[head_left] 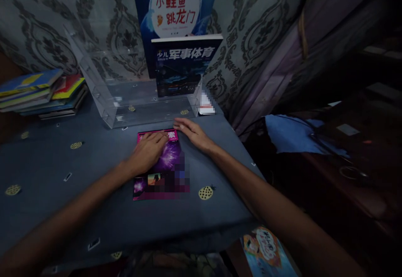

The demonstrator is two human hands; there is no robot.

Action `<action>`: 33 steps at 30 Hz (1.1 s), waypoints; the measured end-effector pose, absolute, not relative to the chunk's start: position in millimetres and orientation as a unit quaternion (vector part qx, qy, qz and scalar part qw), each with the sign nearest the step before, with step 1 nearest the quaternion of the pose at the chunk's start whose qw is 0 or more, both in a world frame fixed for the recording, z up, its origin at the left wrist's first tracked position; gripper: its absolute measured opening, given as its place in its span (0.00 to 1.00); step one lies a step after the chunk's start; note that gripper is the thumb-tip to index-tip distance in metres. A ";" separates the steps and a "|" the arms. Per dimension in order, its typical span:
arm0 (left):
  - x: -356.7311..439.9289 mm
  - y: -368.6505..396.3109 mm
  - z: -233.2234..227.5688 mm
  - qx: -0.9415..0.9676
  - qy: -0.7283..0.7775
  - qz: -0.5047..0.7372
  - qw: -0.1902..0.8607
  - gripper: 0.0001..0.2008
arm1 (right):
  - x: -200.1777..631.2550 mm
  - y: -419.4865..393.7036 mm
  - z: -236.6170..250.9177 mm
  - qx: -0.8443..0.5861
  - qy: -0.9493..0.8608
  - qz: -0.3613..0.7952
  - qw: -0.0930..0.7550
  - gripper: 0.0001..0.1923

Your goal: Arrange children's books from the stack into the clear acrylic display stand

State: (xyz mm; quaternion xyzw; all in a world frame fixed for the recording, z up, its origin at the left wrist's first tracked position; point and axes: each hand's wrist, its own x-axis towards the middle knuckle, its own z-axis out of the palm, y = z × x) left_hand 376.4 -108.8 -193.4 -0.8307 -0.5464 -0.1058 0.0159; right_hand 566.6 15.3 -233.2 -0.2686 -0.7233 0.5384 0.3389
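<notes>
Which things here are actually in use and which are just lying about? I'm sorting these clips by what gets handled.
In use:
- purple book, flat on the table
- left hand, resting on its cover
- right hand, at its top right corner

Lying about:
- clear stand
- dark book and blue book standing in it
- stack of books
- blue cloth

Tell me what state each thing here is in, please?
Purple book: closed, flat on the table.
Left hand: open, palm pressed on the purple book.
Right hand: open, at the book's top right corner.
Dark blue book: closed, upright in the clear stand.
Book pile: closed, stacked flat.
</notes>
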 end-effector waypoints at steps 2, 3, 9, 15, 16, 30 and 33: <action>384.7 -99.3 -195.8 -0.838 -0.534 -0.113 0.007 0.18 | 566.1 15.7 -233.8 -0.271 -0.724 0.536 0.340 0.19; 387.9 -95.2 -197.1 -0.839 -0.531 -0.114 0.009 0.18 | 565.9 15.7 -233.6 -0.272 -0.726 0.533 0.340 0.19; 393.9 -85.0 -202.3 -0.833 -0.539 -0.123 0.034 0.15 | 566.6 14.1 -228.6 -0.274 -0.750 0.501 0.336 0.18; 400.7 -88.7 -199.7 -0.820 -0.560 -0.117 0.033 0.17 | 566.6 13.7 -224.1 -0.278 -0.801 0.419 0.324 0.19; 403.1 -90.1 -198.4 -0.817 -0.564 -0.114 0.038 0.19 | 566.1 13.4 -223.2 -0.283 -0.807 0.405 0.323 0.19; 408.9 -130.9 -167.4 -0.793 -0.609 -0.030 0.021 0.15 | 558.4 -20.3 -208.9 -0.258 -0.804 0.432 0.316 0.17; 411.9 -139.5 -165.5 -0.767 -0.639 0.004 0.067 0.11 | 557.3 -22.2 -211.7 -0.241 -0.788 0.467 0.320 0.17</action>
